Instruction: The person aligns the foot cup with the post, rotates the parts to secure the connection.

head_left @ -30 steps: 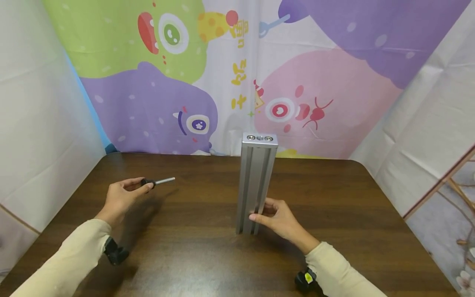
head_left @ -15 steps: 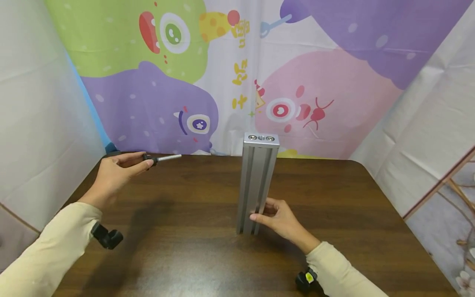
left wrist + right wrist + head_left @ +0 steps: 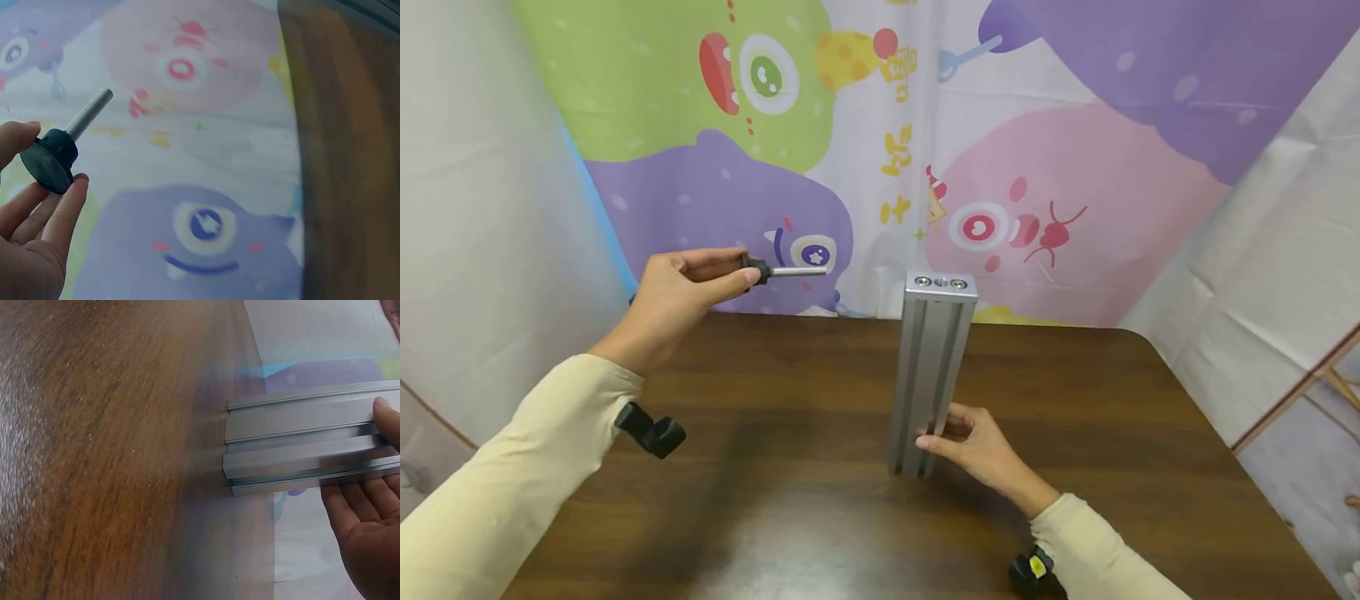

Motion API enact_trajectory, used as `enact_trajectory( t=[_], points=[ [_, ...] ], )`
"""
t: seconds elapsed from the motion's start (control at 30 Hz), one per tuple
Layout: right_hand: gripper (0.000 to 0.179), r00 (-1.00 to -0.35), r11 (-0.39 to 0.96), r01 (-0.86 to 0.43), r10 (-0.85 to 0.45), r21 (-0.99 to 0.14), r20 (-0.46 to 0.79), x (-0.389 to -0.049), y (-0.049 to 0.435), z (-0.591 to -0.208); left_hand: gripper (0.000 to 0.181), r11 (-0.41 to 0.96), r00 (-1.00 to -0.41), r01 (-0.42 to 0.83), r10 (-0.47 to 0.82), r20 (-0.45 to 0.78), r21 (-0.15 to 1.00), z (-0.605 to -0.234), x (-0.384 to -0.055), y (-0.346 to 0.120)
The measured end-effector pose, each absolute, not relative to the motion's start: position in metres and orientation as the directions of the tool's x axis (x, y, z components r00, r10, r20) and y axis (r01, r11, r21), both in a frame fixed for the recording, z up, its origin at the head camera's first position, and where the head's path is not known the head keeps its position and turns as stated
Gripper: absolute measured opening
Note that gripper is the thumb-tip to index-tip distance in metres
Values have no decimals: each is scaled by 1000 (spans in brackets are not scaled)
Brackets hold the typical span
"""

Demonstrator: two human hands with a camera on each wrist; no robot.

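Observation:
In the head view my left hand [image 3: 681, 296] is raised above the table's left side. Thumb and fingertips pinch the black round base of a leveling foot [image 3: 55, 156], its threaded metal stud pointing right toward the aluminum extrusion. That aluminum extrusion [image 3: 928, 375] stands upright on the table, with slots along its sides and several holes in its top end. Low on its right side, my right hand [image 3: 985, 454] grips it between thumb and fingers. The right wrist view shows the lower end of the extrusion [image 3: 281, 428] against the wood.
A brown wooden table [image 3: 820, 517] lies under everything. Behind it hangs a curtain [image 3: 880, 167] printed with cartoon monsters, and pale cloth walls [image 3: 467, 208] flank both sides. A black wrist mount [image 3: 651, 429] sticks out from the left sleeve.
My left hand has risen from low over the table and shifted right, carrying the leveling foot closer to the extrusion. The right hand keeps its grip, and the view has shifted slightly.

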State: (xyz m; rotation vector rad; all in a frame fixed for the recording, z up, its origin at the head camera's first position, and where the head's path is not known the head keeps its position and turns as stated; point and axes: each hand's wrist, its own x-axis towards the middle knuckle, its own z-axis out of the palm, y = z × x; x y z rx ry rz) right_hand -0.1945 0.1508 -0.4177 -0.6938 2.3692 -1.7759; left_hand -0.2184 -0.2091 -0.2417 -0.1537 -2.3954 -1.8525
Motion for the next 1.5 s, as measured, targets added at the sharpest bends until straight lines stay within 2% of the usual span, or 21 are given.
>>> enact_trajectory(
  t=[0.2,0.43,0.67,0.93,1.2,1.5],
  points=[
    [24,-891,211,-302,-408,-930,197,-194,152,-418,50,97,-965,259,75,253,961,-210,-219,-179],
    [24,-890,218,-308,-411,-926,199,-195,152,-420,46,68,-938,328,142,316,942,-182,-215,-157],
    [26,-890,221,-303,-415,-927,191,-194,152,-418,42,-38,-885,410,225,407,911,-162,-209,-141],
    [27,-890,215,-289,-420,-933,179,-193,152,-416,39,130,-871,451,277,405,883,-145,-201,-120],
    [25,-883,222,-308,-429,-925,191,-194,152,-417,38,170,-860,472,305,409,865,-136,-200,-103],
    [27,-884,210,-285,-434,-935,172,-195,151,-418,35,222,-807,559,365,464,799,-127,-200,-85]
  ],
)
